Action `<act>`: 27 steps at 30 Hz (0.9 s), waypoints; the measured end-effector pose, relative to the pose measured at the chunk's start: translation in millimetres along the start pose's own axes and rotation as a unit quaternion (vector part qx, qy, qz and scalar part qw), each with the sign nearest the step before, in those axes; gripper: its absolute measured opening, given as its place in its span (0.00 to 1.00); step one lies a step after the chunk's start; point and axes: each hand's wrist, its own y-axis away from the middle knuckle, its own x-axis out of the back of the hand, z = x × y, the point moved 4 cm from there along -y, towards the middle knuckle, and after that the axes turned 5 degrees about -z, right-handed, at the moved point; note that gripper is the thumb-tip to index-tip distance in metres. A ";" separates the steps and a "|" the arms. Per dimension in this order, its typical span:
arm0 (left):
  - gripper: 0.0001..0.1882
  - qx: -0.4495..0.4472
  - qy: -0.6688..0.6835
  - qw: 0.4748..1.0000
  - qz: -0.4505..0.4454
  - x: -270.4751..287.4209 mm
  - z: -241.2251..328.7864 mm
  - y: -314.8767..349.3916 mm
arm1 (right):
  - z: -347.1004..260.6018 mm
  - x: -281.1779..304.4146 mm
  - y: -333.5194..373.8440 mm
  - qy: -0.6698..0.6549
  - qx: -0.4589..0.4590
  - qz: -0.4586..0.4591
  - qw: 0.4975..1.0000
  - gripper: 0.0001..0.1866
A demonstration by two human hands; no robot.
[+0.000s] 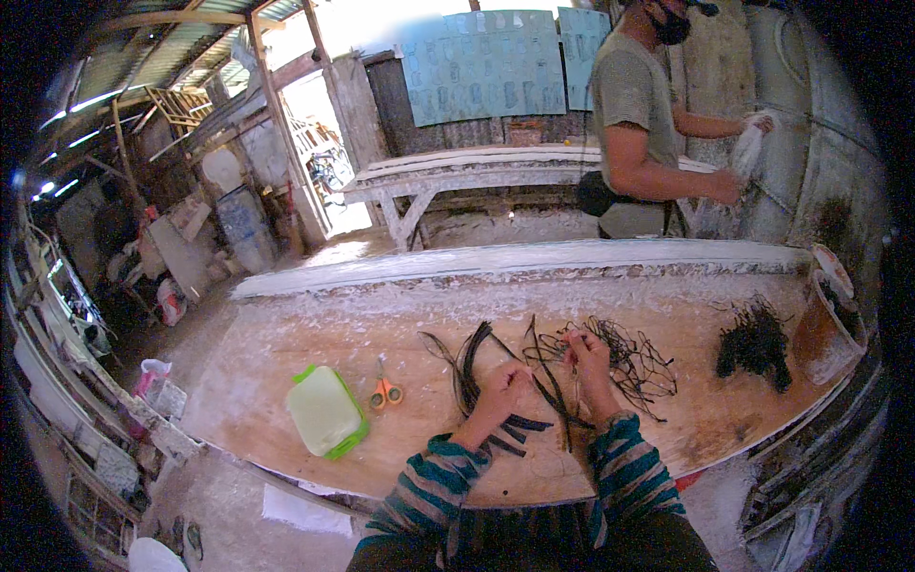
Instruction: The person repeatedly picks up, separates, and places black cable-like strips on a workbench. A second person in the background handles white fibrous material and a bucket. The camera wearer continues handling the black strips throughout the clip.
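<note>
My left hand (505, 391) is closed in a pinch above the wooden worktable; what its fingertips grip is too small to make out. Long black strips (465, 367) lie beside and under it, and short cut black strips (505, 439) lie near its wrist. Just to the right, my right hand (588, 362) is raised with its fingers pinched together, and what they hold cannot be made out. Around that hand spreads a tangle of thin black cord (634, 362). Orange-handled scissors (385, 393) rest left of my left hand, next to a pale plastic box (326, 412) with green edge clips.
On the right of the worktable (257, 381) are a bunch of black cord (753, 348) and a dusty brown bucket (829, 329). A raised white ledge (515, 257) runs along its far edge. Beyond it a masked person (639, 124) handles whitish material near another bench (457, 167).
</note>
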 end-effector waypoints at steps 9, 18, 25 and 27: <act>0.10 0.113 0.036 0.988 0.094 31.0 -28.9 -4.6 | -15.2 34.9 -4.3 -0.003 0.127 0.209 0.970 0.10; 0.08 0.080 -0.032 0.992 0.093 21.1 -17.7 -4.3 | 1.4 8.5 -4.9 0.300 0.151 -0.002 0.942 0.07; 0.10 0.062 -0.073 0.991 0.093 23.1 -10.5 -4.5 | -4.2 -25.3 29.3 0.557 0.077 -0.183 0.806 0.09; 0.11 0.036 -0.076 0.993 0.083 23.5 -12.0 -4.4 | -2.2 -26.4 31.2 0.550 0.091 -0.188 0.808 0.08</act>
